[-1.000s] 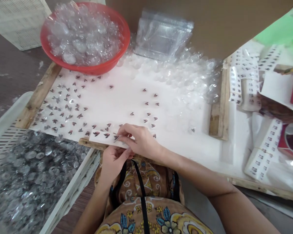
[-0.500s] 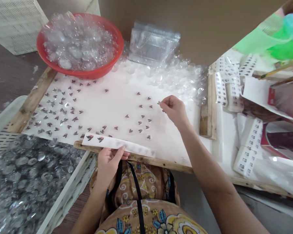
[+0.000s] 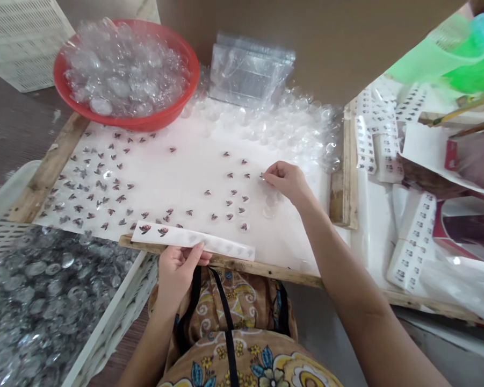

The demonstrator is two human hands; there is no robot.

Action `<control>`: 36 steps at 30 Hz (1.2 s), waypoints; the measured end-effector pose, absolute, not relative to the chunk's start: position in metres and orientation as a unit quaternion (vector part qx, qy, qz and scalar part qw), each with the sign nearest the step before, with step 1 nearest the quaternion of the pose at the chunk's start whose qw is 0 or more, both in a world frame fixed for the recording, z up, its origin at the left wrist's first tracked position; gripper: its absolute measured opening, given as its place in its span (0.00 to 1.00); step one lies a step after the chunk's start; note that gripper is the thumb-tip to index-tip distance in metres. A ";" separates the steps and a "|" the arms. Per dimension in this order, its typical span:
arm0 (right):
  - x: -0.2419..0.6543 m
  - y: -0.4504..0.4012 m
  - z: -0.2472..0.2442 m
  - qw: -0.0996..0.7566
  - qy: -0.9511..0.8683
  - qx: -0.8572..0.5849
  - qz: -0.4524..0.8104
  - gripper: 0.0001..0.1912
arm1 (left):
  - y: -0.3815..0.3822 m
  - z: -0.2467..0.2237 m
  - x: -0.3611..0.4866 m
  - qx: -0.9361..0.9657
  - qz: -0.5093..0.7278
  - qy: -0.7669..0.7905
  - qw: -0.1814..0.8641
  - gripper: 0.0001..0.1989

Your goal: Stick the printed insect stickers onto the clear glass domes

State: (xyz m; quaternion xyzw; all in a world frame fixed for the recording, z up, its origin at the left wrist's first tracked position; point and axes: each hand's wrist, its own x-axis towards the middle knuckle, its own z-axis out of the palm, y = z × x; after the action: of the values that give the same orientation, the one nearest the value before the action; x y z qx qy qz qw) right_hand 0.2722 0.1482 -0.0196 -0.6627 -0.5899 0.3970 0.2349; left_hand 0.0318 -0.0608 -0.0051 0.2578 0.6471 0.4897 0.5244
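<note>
My left hand (image 3: 184, 267) grips a white sticker strip (image 3: 221, 248) between thumb and fingers at the front edge of the board. Two dark-and-red turtle-like stickers remain at the strip's left end; fainter marks run along the rest. Over the right part of the white board (image 3: 173, 183), my right hand (image 3: 287, 180) pinches a small dark sticker (image 3: 262, 175) at its fingertips. Left of that hand, several clear round pieces bearing the same stickers (image 3: 244, 199) lie in loose rows. Just below its fingers are faint clear discs (image 3: 269, 207).
A red basin (image 3: 145, 127) heaped with clear plastic pieces stands at the back left. Clear bags (image 3: 252, 70) and clear discs (image 3: 298, 121) lie along the back. A crate of clear pieces (image 3: 44, 290) is at lower left. Bundled sticker strips (image 3: 413, 242) lie right, beyond a wooden rail (image 3: 349, 166).
My right hand has lowered slightly toward the board with the small sticker at its fingertips. My left hand keeps its hold on the strip. The view has shifted a little.
</note>
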 end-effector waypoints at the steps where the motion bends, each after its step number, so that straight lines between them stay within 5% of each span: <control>1: 0.272 0.148 -0.020 0.243 -0.591 -0.660 0.395 0.05 | -0.061 -0.005 0.032 0.259 0.489 0.647 0.524 0.11; 26: 0.287 0.133 -0.008 0.117 -0.632 -0.667 0.377 0.04 | -0.062 -0.006 0.031 0.271 0.480 0.654 0.518 0.12; 36: 0.274 0.124 -0.018 0.107 -0.726 -0.636 0.239 0.02 | -0.060 -0.004 0.032 0.280 0.473 0.663 0.509 0.12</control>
State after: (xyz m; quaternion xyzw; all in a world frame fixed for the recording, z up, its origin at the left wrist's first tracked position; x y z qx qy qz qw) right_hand 0.2745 0.1240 -0.0178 -0.6360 -0.7260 0.2385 0.1074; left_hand 0.0318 -0.0601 -0.0045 0.2795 0.6629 0.4730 0.5086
